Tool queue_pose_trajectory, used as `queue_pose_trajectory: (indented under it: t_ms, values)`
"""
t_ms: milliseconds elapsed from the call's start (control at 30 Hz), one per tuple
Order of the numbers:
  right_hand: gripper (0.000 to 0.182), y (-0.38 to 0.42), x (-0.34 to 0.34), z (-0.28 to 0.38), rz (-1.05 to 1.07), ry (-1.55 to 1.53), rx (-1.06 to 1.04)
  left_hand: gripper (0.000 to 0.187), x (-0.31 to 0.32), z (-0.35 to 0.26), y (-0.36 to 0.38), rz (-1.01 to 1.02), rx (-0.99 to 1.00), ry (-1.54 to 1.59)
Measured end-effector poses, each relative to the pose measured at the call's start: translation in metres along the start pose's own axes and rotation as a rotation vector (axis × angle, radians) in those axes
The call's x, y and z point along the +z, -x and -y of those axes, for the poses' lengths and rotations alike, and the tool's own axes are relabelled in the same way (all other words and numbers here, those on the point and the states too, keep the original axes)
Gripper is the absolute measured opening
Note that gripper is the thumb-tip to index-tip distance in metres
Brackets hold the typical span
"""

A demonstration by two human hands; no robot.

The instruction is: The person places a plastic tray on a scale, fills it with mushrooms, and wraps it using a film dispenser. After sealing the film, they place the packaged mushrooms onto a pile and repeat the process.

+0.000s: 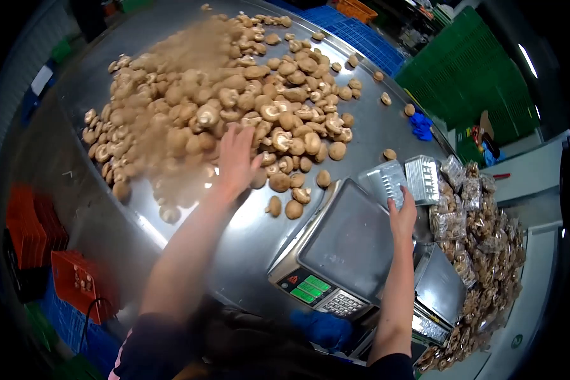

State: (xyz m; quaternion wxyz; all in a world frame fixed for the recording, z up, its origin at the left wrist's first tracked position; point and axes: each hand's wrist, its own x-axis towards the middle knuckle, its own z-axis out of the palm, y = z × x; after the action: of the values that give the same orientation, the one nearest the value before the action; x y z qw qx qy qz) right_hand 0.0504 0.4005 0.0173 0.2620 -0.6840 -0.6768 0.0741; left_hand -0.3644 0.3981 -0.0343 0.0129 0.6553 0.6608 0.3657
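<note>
Brown mushrooms point(282, 139) lie in a large heap on the metal table point(234, 240). My left hand point(235, 158) reaches into the near side of the heap; its fingertips are among the mushrooms, and whether they hold one is hidden. My right hand point(403, 215) grips the edge of a clear plastic tray point(386, 179), which is tilted beyond the scale's far right corner. Next to it stands a stack of clear trays point(422, 177). The digital scale point(348, 237) has a bare platform and a lit green display.
Packed mushrooms point(481, 253) are piled at the right. A second metal device point(438, 282) stands near my right forearm. Green crates point(468, 76) and a blue glove point(420, 126) are at the upper right. An orange crate point(82, 285) stands at lower left.
</note>
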Motion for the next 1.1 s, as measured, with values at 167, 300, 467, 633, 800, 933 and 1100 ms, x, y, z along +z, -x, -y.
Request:
queue_pose_trajectory:
  t_ms: [167, 300, 467, 633, 800, 933, 1100]
  values:
    - [0.084, -0.041, 0.041, -0.121, 0.199, 0.399, -0.041, 0.045, 0.028, 0.003, -0.01, -0.022, 0.062, -0.072]
    - [0.102, -0.065, 0.03, -0.097, 0.364, 0.389, 0.042, 0.037, 0.025, 0.004, -0.002, -0.09, -0.074, 0.135]
    - [0.114, -0.074, 0.03, -0.115, 0.447, 0.379, 0.123, 0.034, 0.002, 0.002, 0.041, -0.171, -0.585, 0.932]
    - [0.099, -0.082, 0.049, -0.169, 0.325, 0.419, -0.011, 0.032, -0.075, -0.011, 0.118, -0.227, -0.902, 1.204]
    - [0.088, -0.087, 0.044, -0.155, 0.37, 0.437, -0.006, 0.03, -0.146, 0.006, 0.199, -0.486, -1.229, 1.341]
    - [0.091, -0.097, 0.05, -0.169, 0.435, 0.367, -0.022, 0.034, -0.216, 0.086, 0.292, -0.974, -1.278, 1.425]
    - [0.094, -0.11, 0.059, -0.197, 0.412, 0.428, 0.008, 0.039, -0.365, 0.207, 0.414, -1.618, -1.029, 1.194]
